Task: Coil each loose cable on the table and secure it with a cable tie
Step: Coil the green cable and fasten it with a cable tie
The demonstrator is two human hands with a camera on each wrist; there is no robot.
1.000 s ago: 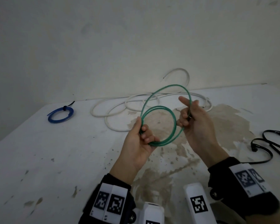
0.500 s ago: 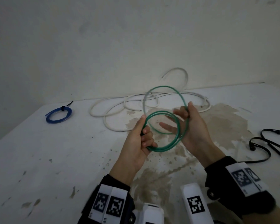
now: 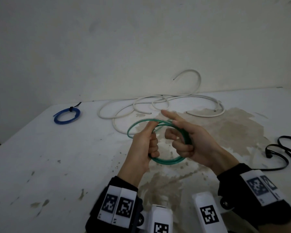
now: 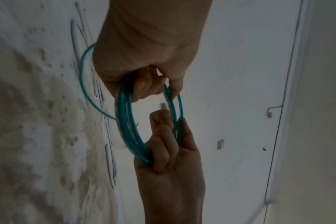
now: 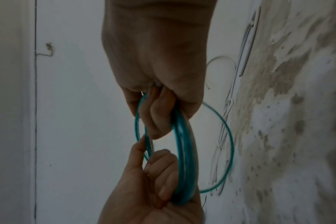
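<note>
A thin green cable (image 3: 168, 161) is wound into a small coil of several turns, held above the table between both hands. My left hand (image 3: 151, 140) grips its left side, thumb along the top and fingers curled through the ring. My right hand (image 3: 183, 142) grips the right side with curled fingers, index finger pointing away. One turn (image 3: 129, 132) bulges out looser on the left. The left wrist view shows the green cable (image 4: 125, 121) with my left hand (image 4: 144, 84) above it. In the right wrist view my right hand (image 5: 159, 115) holds the green cable (image 5: 182, 151).
A long white cable (image 3: 158, 105) sprawls loose at the back of the stained white table (image 3: 57, 165). A blue coil (image 3: 66, 115) bound by a black tie lies at the back left. Loose black cable ties (image 3: 279, 148) lie at the right edge.
The big loose loop that stood above the coil has been folded down onto it. Both hands have closed in on the ring and tilted it flatter.
</note>
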